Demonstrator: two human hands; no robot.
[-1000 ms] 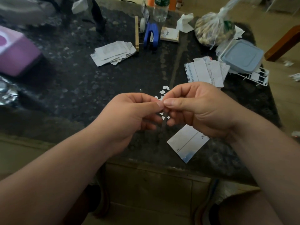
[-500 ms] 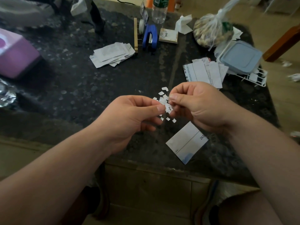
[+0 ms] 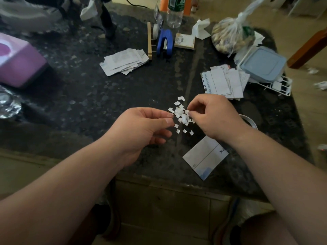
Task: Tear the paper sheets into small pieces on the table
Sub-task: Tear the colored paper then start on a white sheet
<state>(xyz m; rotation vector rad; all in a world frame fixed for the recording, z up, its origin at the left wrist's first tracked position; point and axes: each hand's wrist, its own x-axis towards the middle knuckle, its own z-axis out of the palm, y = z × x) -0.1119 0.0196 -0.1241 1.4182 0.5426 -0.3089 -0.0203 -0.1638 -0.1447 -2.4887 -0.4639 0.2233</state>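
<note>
Fingers of the left hand [image 3: 141,128] and right hand [image 3: 210,117] were curled above the paper scraps [image 3: 180,116]; anything pinched could not be made out.

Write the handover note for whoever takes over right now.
Left hand: thumb-and-forefinger grip pinched beside the heap of small white paper scraps; any scrap held is too small to tell.
Right hand: fingertips pinched at the heap's other side; same doubt.
Done: the heap, on the dark speckled stone table.
Left: white printed sheet with blue corner at the near edge; white sheet stack far left; printed sheet stack beyond the right hand.
</note>
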